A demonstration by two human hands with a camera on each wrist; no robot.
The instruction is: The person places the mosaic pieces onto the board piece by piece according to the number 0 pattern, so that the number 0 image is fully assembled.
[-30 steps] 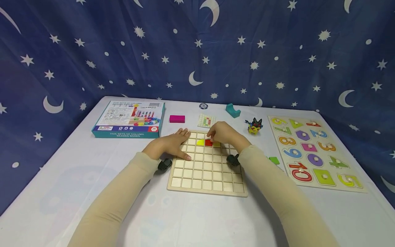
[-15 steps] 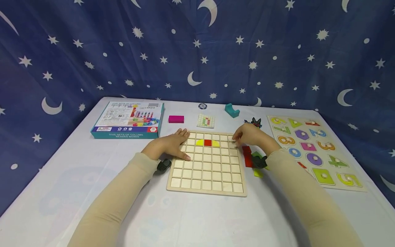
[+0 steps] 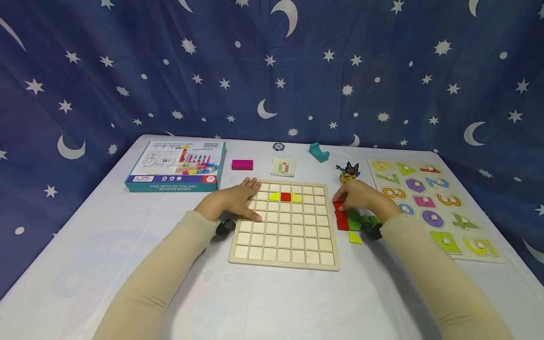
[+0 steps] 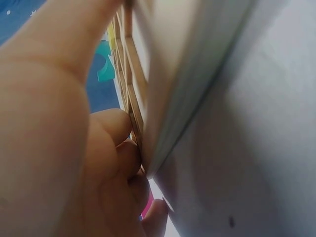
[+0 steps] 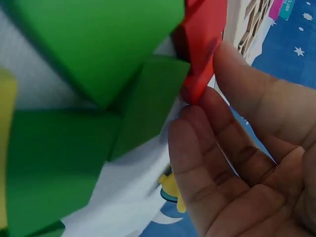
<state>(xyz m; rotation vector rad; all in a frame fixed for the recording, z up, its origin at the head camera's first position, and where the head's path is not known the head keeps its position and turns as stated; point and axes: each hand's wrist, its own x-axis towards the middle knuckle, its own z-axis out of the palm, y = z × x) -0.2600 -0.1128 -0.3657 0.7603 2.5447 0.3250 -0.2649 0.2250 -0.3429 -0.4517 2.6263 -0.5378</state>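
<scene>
My left hand (image 3: 231, 198) rests spread on the left edge of a wooden grid board (image 3: 286, 230), thumb over the squares. In the board's second row from the back, a red square tile (image 3: 285, 197) sits between two yellow curved pieces (image 3: 275, 196). Just right of the board, my right hand (image 3: 361, 194) reaches down to the back end of a row of red tiles (image 3: 342, 225). The right wrist view shows its thumb and fingertips pinching a red tile (image 5: 206, 44). Green tiles (image 5: 98, 44) lie beside it, some overlapping, and a yellow tile (image 3: 355, 237) lies nearer.
A number puzzle board (image 3: 463, 243) lies at the right, with a small figure toy (image 3: 350, 173) left of it. Behind the grid board are a patterned card (image 3: 283, 166), a magenta block (image 3: 242, 165) and a teal arch block (image 3: 318, 152). A toy box (image 3: 174, 179) stands back left.
My right hand has left the pieces on the board and moved right to the loose tiles, where it now pinches a red tile. My left hand has stayed on the board's edge.
</scene>
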